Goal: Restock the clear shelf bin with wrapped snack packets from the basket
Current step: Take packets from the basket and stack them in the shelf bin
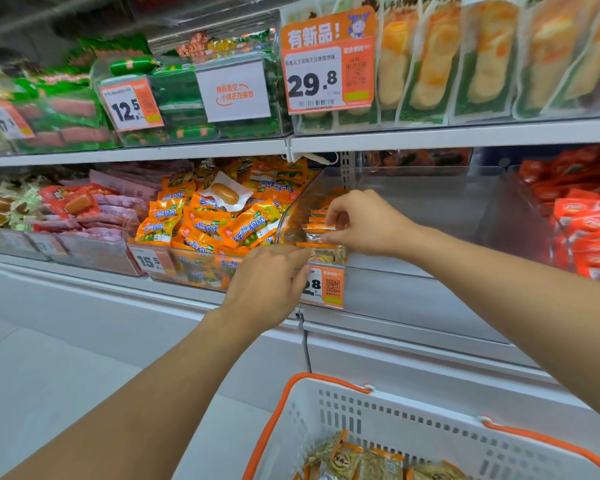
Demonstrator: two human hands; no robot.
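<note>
The clear shelf bin [430, 202] sits on the middle shelf and is mostly bare, with a few orange-edged wrapped snack packets [317, 223] stacked at its front left corner. My right hand [364, 223] reaches over the bin's front and pinches the packets between thumb and fingers. My left hand [267, 285] is just below, its fingertips pinching the orange edge of the lowest packet [305, 244] at the bin's front lip. The white basket [413, 420] with orange rim stands at the bottom, holding several more packets [364, 462].
A bin heaped with orange sausage packets [219, 220] sits directly left of the clear bin. Red packets [589, 230] fill the bin on the right. Price tags [324, 285] hang on the shelf front. The shelf above [430, 136] carries green and yellow packs.
</note>
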